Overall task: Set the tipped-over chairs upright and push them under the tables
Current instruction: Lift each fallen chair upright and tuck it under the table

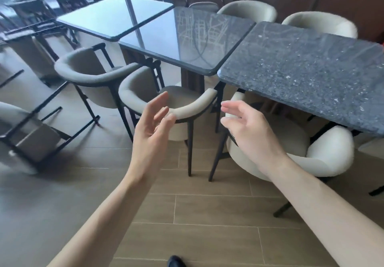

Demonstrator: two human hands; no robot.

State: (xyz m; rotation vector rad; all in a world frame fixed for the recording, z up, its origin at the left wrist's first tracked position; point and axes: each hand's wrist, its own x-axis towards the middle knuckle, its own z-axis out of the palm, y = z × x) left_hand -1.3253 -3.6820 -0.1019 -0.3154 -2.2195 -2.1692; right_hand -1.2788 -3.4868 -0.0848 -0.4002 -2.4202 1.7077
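Note:
A tipped-over chair point(31, 129) lies at the far left, its black legs pointing right and its seat underside showing. Three upright beige chairs stand along the near side of the dark tables: one point(91, 75) at the left table point(112, 17), one point(133, 90) at the middle table point(187, 44), one point(324, 152) under the speckled table point(301, 73). My left hand point(153, 125) hovers with relaxed fingers just in front of the middle chair's curved backrest, holding nothing. My right hand point(247, 129) hangs in the air over the right chair, fingers loose.
Two more beige chairs point(249, 10) point(320, 24) stand on the far side of the tables. Dark chairs and a glass wall line the back left. Wood-look floor planks point(197, 214) stretch between me and the tables. My shoe tip point(175, 261) shows at the bottom edge.

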